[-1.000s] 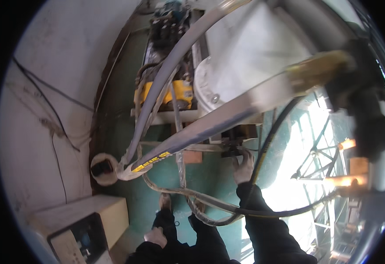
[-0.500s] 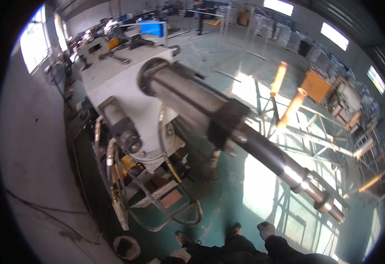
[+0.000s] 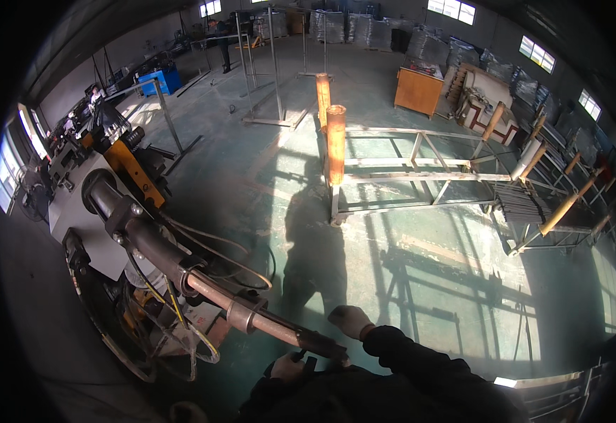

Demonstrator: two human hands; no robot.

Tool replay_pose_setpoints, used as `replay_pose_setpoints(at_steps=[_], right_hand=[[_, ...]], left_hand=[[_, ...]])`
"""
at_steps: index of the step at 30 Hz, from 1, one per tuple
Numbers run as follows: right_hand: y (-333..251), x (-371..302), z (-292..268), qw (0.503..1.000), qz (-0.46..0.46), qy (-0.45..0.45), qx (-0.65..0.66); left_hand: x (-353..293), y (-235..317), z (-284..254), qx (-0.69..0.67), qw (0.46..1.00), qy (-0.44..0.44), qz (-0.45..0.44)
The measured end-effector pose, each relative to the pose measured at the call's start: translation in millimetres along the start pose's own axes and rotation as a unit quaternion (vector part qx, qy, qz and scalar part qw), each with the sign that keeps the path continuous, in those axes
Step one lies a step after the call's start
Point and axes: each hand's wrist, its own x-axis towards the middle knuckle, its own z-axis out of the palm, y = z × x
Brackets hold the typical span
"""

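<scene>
A long dark metal shaft (image 3: 280,328) with a collar (image 3: 246,314) juts from a white machine (image 3: 82,229) on the left, its free end close to my body. My left hand (image 3: 288,368) is beside the shaft's near end, fingers curled around a small black piece whose kind I cannot make out. My right hand (image 3: 350,321) hovers just past the shaft tip, closed in a loose fist, and nothing shows in it. Hydraulic hoses (image 3: 206,344) loop below the machine.
Right of my path stands a low metal frame rack (image 3: 421,178) with rusty orange posts (image 3: 335,148). Farther off are a wooden cabinet (image 3: 416,93), a blue box (image 3: 160,82) and wrapped stacks (image 3: 371,32). Another person (image 3: 222,46) stands at the back left.
My view has swung right, so the machine now appears farther left. Both hands are nearer the shaft's free end, and my left hand has risen into fuller view.
</scene>
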Motion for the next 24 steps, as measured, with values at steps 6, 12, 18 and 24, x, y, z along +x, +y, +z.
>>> replay_pose_setpoints(at_steps=[6, 12, 18, 24], right_hand=[[-28, 55, -51, 0.985, -0.171, -0.002, 0.035], [-76, 141, -84, 0.953, -0.28, -0.095, -0.063], [-95, 201, -164, 0.928, -0.296, -0.224, -0.023], [-6, 221, -268, 0.971, -0.192, -0.14, 0.025]], left_hand=[[39, 49, 4, 0.024, 0.986, 0.05, -0.159], [62, 44, 28, 0.053, 0.955, 0.174, -0.234], [104, 34, 129, -0.033, 0.935, 0.116, -0.334], [135, 120, 151, -0.121, 0.908, 0.132, -0.379]])
